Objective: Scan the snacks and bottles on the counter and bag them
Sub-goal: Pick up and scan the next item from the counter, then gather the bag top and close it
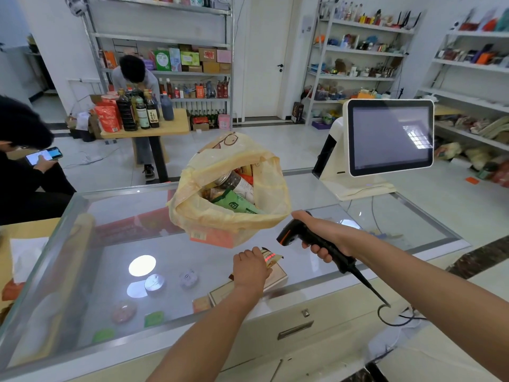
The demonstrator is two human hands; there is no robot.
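Snack packet (271, 257), lower centre over glass worktop (192, 257): gripped by left hand (251, 267), end jutting right under the red beam of barcode scanner (290, 237) clasped in right hand (321, 235); open plastic bag (225, 221) just behind.

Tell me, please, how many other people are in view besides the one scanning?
2. One seated person at far left holds a phone; one standing person bends over the bottle table at the back. Others may be hidden.
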